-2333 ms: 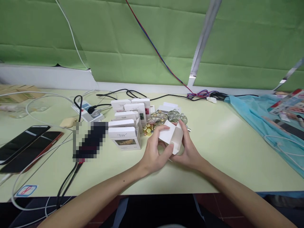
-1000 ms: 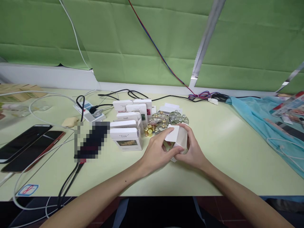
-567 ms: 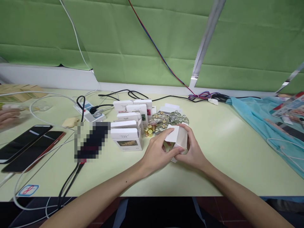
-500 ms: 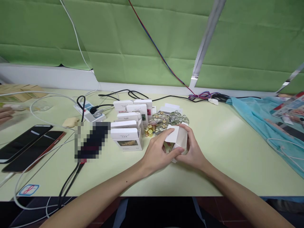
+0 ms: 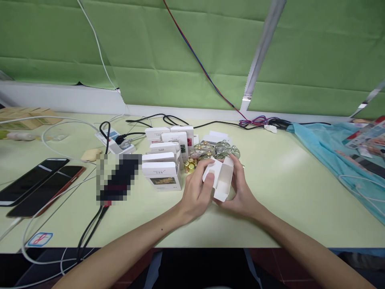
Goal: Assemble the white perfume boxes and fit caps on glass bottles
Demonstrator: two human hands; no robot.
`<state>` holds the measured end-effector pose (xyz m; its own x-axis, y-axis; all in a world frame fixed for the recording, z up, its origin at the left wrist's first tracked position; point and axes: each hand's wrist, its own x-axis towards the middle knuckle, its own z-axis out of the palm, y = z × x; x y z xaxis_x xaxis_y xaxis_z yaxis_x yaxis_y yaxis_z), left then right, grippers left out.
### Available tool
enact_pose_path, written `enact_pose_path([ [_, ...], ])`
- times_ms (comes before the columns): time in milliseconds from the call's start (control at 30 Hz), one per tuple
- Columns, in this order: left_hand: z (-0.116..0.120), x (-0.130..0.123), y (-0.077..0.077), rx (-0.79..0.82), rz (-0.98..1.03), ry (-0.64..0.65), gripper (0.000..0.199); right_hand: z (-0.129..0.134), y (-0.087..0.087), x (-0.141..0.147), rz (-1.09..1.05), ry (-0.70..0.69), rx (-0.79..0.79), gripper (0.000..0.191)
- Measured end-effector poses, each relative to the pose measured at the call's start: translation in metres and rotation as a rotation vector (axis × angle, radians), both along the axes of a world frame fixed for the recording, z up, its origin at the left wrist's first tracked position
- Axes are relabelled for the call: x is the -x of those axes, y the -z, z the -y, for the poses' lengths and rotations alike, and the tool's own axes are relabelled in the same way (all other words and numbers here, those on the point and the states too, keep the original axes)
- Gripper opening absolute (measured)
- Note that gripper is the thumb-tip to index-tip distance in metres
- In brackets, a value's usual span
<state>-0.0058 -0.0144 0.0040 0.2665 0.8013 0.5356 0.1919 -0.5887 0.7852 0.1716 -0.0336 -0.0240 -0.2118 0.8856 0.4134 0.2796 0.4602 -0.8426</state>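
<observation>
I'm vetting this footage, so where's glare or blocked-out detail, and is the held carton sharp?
In the head view, soft glare brightens the right of the table; there too, mosaic blocks obscure a dark item, and the head view shows the open white carton fairly sharp.

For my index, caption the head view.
Left hand and right hand hold an open white box near cartons and clear bottles.

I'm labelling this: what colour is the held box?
The box is white, seen in the head view.
</observation>
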Motion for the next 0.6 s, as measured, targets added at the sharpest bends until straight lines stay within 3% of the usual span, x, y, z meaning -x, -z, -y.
enact_pose_path([
  [167,0.0021,-0.0013,0.0005,-0.025,0.039,-0.063,0.030,0.0005,0.0022,0.0028,0.006,-0.004,0.009,0.125],
  [600,-0.0011,-0.0010,-0.0010,-0.124,0.060,-0.165,0.026,-0.0021,0.0077,0.0072,-0.044,0.018,-0.020,0.110],
])
